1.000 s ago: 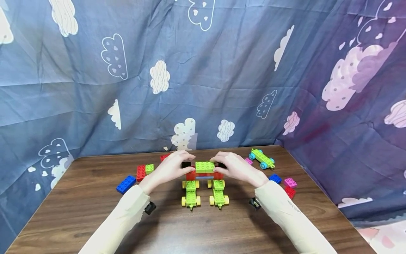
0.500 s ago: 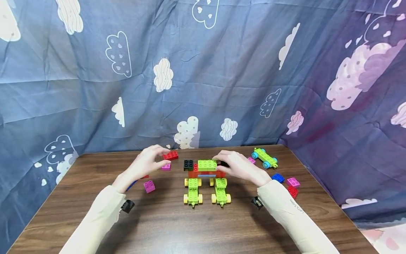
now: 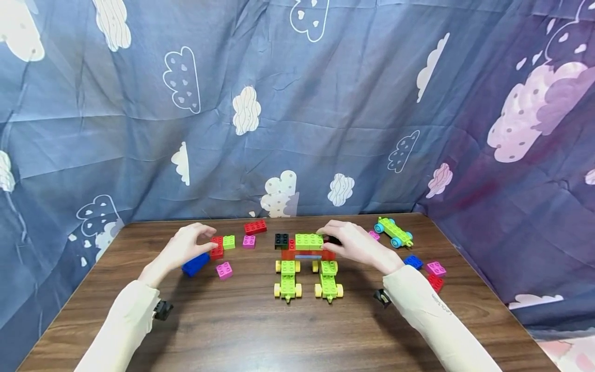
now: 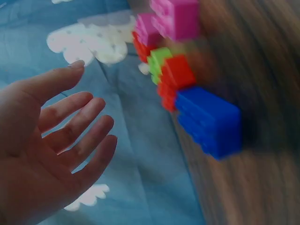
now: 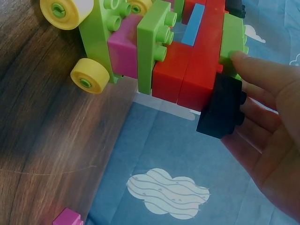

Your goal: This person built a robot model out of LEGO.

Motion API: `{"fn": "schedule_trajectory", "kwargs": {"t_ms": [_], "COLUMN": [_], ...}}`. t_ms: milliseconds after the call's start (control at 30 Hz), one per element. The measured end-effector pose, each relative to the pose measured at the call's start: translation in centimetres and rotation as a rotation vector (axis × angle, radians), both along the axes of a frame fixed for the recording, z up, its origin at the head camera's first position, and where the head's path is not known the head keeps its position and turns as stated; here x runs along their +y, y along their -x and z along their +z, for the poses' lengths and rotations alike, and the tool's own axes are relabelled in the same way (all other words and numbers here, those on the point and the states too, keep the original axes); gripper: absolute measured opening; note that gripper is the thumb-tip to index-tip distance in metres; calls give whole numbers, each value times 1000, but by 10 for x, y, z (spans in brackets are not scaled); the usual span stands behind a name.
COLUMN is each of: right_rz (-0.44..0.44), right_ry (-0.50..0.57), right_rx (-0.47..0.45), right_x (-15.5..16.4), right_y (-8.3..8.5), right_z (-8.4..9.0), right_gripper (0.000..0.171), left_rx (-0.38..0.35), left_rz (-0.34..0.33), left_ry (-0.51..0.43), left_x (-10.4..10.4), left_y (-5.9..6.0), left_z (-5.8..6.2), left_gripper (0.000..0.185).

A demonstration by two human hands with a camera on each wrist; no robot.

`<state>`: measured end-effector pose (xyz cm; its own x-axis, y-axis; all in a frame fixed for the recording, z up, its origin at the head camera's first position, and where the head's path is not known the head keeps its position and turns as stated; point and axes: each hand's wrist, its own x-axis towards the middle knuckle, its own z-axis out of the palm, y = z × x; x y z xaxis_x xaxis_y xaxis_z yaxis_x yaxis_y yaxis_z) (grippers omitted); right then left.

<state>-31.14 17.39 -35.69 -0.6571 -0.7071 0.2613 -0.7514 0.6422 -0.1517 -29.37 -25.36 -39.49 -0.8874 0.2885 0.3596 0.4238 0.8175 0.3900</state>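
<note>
- Brick build [image 3: 307, 258] at the desk's [image 3: 260, 330] middle: red beam with a lime brick and black bricks on top, carried on two lime wheeled bases with yellow wheels [image 3: 286, 279] [image 3: 328, 280]
- Right hand [image 3: 355, 244] at the build's 3 o'clock end, fingers extended against the lime top brick and the black end brick [image 5: 222, 105]; touching rather than clamping, by the right wrist view
- Left hand [image 3: 188, 247] well off at 9 o'clock of the build, fingers loose and spread, holding nothing [image 4: 51, 140]; nearest to the red-and-lime pair [image 3: 221, 245] and the blue brick [image 3: 195, 264]
- Likely light, rigid hard plastic, smooth-sided and a little slippery; press-fit joints may pop apart under a twist, and wheels will roll
- Best taken by both ends of the red beam, squeezing inward, not by the top bricks
- Counted loose at 9 o'clock: one blue, two pink [image 3: 249, 241] [image 3: 224, 269], one red plate [image 3: 255, 227], one red-and-lime pair
- Counted at 3 o'clock: one lime base with blue wheels [image 3: 394, 233], one blue [image 3: 413, 262], one red [image 3: 435, 282], two pink [image 3: 436, 268] [image 3: 374, 235]
</note>
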Motion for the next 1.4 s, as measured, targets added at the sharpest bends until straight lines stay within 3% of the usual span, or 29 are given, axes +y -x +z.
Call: {"fn": "schedule_trajectory", "kwargs": {"t_ms": [333, 733, 1167, 1400], "right_rz": [-7, 3, 6, 11], "right_ry": [-1, 8, 5, -3], "right_rx": [-5, -5, -13, -7], "right_x": [1, 2, 2, 2], "right_y": [-2, 0, 1, 1], "right_z": [1, 2, 2, 0], "right_gripper": [27, 27, 27, 27], "left_rx": [-103, -264, -257, -267], "left_rz": [114, 116, 90, 116], "left_ry": [78, 135, 153, 164], "left_x": [-24, -30, -31, -42], "left_y": [0, 2, 1, -3], "left_z": [-21, -28, -31, -30], "left_gripper": [35, 42, 35, 44]}}
